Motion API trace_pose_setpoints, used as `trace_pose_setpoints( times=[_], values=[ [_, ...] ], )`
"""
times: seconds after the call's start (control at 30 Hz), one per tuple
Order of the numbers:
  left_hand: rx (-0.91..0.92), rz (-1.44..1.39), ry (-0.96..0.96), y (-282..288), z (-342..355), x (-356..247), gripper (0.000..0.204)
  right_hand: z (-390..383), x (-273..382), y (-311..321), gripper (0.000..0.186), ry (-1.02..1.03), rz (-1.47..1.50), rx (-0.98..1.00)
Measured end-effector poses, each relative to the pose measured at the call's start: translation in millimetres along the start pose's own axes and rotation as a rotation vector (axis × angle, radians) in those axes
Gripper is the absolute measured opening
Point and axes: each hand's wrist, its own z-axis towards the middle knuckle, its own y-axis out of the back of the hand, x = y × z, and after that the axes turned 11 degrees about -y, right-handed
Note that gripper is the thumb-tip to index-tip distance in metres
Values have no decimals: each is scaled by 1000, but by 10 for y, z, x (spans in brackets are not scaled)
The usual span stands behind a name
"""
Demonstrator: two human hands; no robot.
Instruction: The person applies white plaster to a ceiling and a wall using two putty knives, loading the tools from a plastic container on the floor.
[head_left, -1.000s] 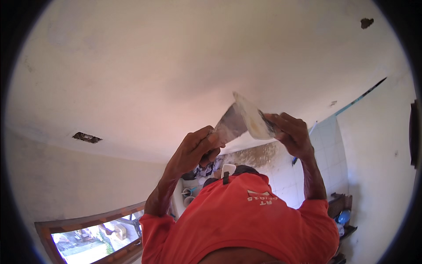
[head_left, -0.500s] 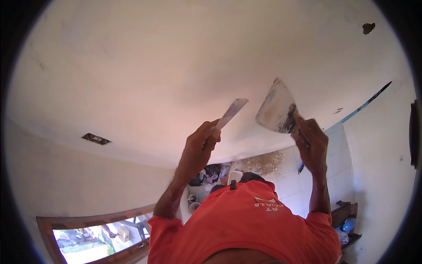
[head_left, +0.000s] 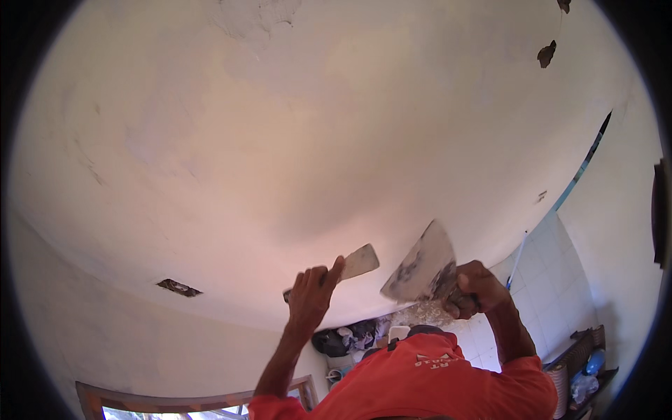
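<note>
Head view shows both hands at work in the lower middle, each grasping a tool. The left hand wraps its fingers round the handle of a narrow putty knife, whose handle end pokes out on the far left side of the fist; its blade slants up and to the right. The right hand grips a wide scraper by the handle — mostly hidden by the fingers — with the flared blade, smeared dark in patches, spreading up and to the left. The two blades stand near each other but apart. Whether either one touches the pale plaster behind, I cannot tell.

A rectangular cutout breaks the plaster on the left, and a ragged hole sits at upper right. Below the hands is a red shirt. White tiles line the right — near a dark rack holding a blue item — and a wooden window frame runs along the lower left.
</note>
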Motion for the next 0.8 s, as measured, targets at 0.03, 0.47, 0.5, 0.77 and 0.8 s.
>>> trace_pose_setpoints(
  times=[0.03,0.47,0.5,0.77,0.8],
  values=[
    [-27,-53,114,-91,-102,-50,58,37,115,-73,41,116,-105,-108],
    [-73,-555,509,-621,-711,-567,53,1444,530,-195,65,1033,-1235,-1155],
    [-70,-563,535,-613,-726,-568,52,1528,564,-142,67,1025,-1258,-1170],
    [-67,-535,608,-717,-1005,-524,50,1531,188,-21,72,773,-1362,-1076],
    [-47,-540,620,-713,-1044,-523,50,1465,218,-49,72,776,-1360,-1078]
  ],
)
